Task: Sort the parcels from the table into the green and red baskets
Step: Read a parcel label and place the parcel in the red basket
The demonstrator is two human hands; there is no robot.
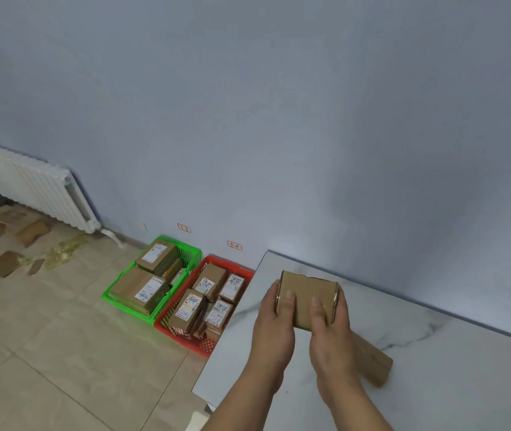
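A small brown cardboard parcel (307, 290) is held above the white marble table (434, 384) by both hands. My left hand (274, 325) grips its left end, thumb on the near face. My right hand (330, 331) grips its right side, thumb also on the near face. No label shows on the face toward me. A second brown parcel (372, 365) lies on the table, partly hidden behind my right hand. On the floor to the left stand the green basket (192, 253) with large labelled parcels and the red basket (204, 346) with several smaller labelled parcels.
Small orange-framed labels (234, 245) are stuck on the wall above each basket. A white radiator (30, 188) runs along the wall at far left. Flattened cardboard (2, 264) and crumpled clear tape (61, 251) lie on the tiled floor near it.
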